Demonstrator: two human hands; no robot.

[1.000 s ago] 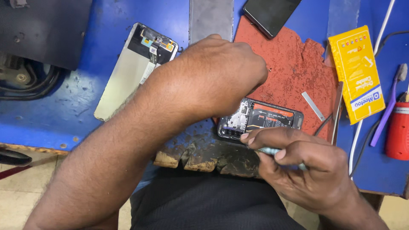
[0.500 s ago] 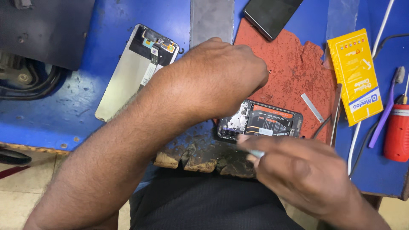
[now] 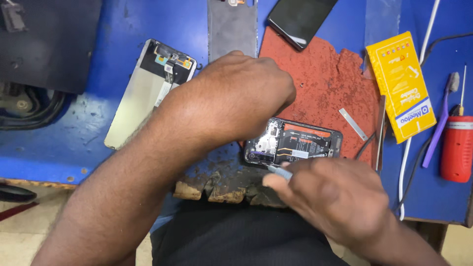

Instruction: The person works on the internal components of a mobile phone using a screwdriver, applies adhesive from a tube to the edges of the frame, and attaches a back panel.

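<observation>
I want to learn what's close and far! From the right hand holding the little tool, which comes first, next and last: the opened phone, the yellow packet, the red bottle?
From the right hand, in the head view:
1. The opened black phone with its insides showing, just above the fingers, touching the tool tip.
2. The flat yellow paper packet, up and right.
3. The red plastic bottle, at the far right edge.

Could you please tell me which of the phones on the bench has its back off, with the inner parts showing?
The black phone between the left hand and right hand, at the red mat's near edge. The other black phone, at the mat's far edge, is closed.
</observation>
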